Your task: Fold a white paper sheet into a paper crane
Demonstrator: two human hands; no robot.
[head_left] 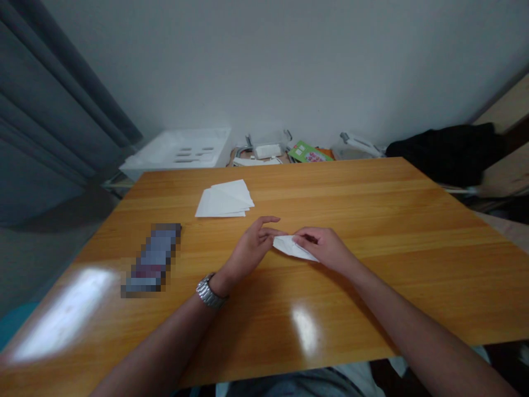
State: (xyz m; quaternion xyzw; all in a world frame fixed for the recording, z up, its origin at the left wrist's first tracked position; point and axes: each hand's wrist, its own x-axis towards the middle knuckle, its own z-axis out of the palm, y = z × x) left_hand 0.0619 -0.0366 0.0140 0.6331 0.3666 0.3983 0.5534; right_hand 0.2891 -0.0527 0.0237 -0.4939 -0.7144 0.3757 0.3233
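Note:
A small folded piece of white paper (294, 247) is held just above the wooden table (372, 209), in front of me. My right hand (324, 248) pinches it from the right, thumb in front and fingers behind. At its left tip, my left hand (253, 245) grips with the thumb and a finger that reaches behind the edge. The left index finger stretches out above the paper, apart from it. A silver metal watch (210, 291) is on my left wrist. Part of the paper is hidden by the right fingers.
Several white paper sheets (225, 199) lie loosely stacked beyond my left hand. A blurred-out phone-like object (155, 259) lies on the left. Behind the table are a white tray (190, 146), a green booklet (308, 153) and a black cloth (446, 151).

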